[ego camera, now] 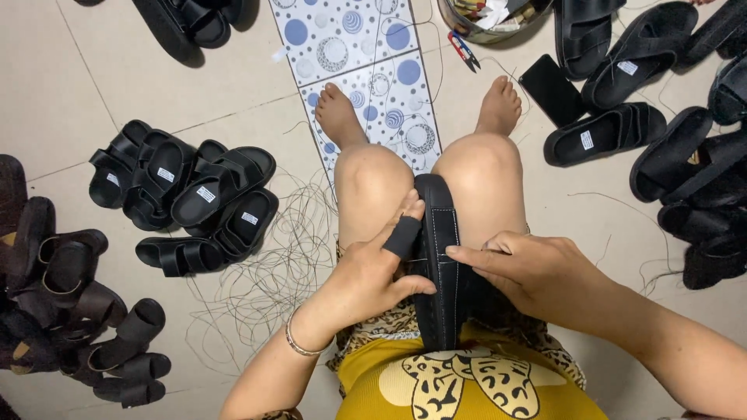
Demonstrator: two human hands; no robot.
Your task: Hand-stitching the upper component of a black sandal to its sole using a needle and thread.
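While clamped between the knees, black sandal (440, 264) with white stitching, left hand (372, 274) gripping, right hand (537, 272) pinching.

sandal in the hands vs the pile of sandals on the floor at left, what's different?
The held sandal stands on edge between the knees, gripped by the left hand and right hand; the floor sandals lie untouched, stacked. Its side stitching shows; theirs show white insole labels. Both are black.

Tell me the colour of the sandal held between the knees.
Black, with pale stitching along its edge; sandal, head view.
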